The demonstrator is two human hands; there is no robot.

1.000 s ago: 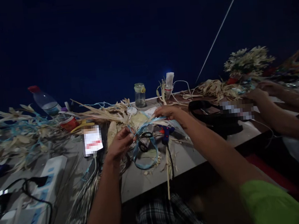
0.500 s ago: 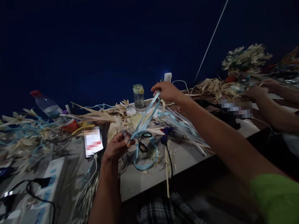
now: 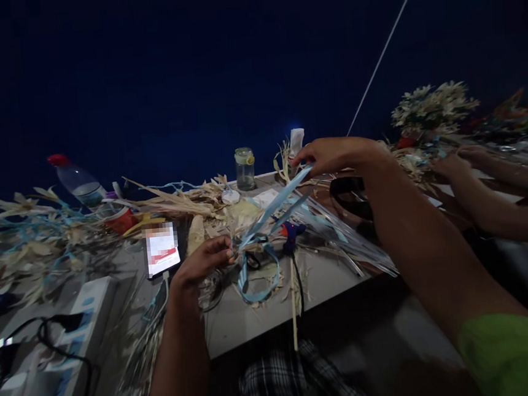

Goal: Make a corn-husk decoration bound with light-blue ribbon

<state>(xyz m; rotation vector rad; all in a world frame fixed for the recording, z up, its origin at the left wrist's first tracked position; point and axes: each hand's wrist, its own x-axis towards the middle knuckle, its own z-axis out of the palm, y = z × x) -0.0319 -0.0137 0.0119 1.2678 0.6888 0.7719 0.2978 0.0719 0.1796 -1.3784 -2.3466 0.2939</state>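
A light blue ribbon (image 3: 279, 201) stretches slantwise between my two hands. At its lower end, my left hand (image 3: 210, 257) pinches it with the fingertips pressed together. My right hand (image 3: 334, 153), higher and farther right, grips the upper end between thumb and fingers. Below the left fingertips, a loop of blue ribbon (image 3: 254, 297) hangs down to the table. Black-handled scissors (image 3: 253, 261) lie partly hidden behind it. Just right of them rests a blue and red glue gun (image 3: 291, 237) with a dark cord.
Clear rods (image 3: 348, 240) lie under my right forearm. At the left are a phone (image 3: 162, 251), a power strip (image 3: 88, 327), a red cup (image 3: 120, 218) and a tilted bottle (image 3: 80, 182). A jar (image 3: 245, 170) stands behind. Another person's hands (image 3: 455, 166) work at the right.
My right hand has moved right, drawing the blue ribbon out longer. My left hand has barely shifted and keeps its pinch.
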